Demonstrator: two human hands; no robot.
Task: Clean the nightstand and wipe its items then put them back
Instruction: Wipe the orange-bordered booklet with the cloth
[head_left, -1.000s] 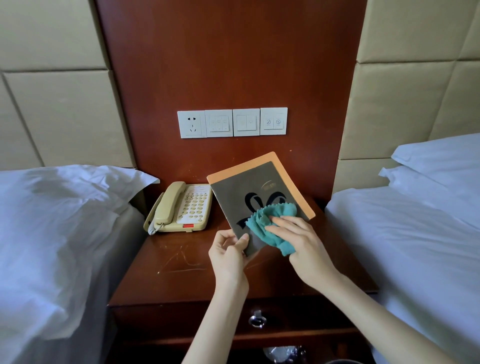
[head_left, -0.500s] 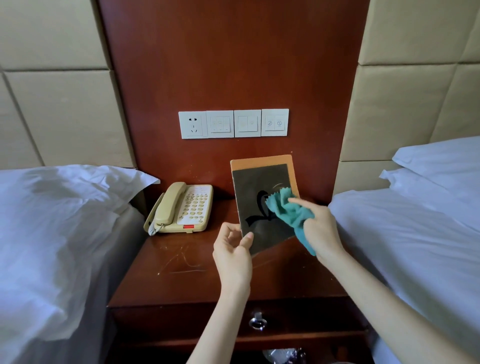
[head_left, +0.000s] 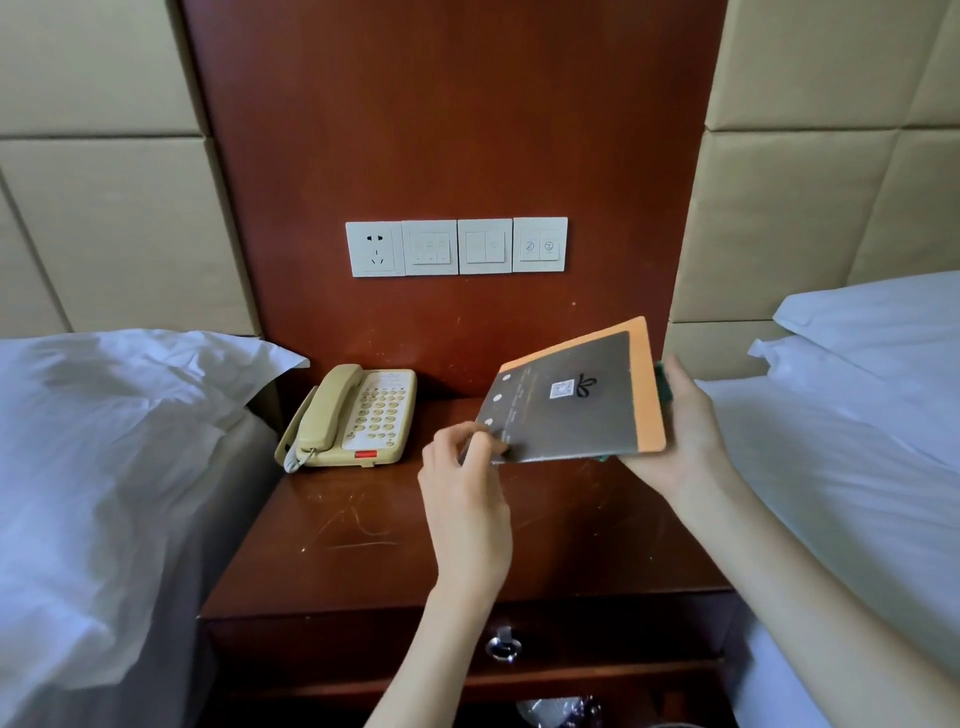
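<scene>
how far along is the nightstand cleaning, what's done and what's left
Done: the card's front was being wiped a moment ago; it has since been turned over. In hand: the left hand pinches the card by a corner, and the right hand holds its other edge with the cloth behind it, QR side up. Likely left: this side, the phone, the nightstand top, then putting the card back.

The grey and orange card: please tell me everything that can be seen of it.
The card is a thin, stiff rectangle, dark grey with an orange band along its top and right edges. Its face shows a small white code square, a black bow-like mark and white dots. It is tilted in the air above the nightstand. The left hand pinches its lower left corner; the right hand holds its right edge, with a teal cloth behind.
</scene>
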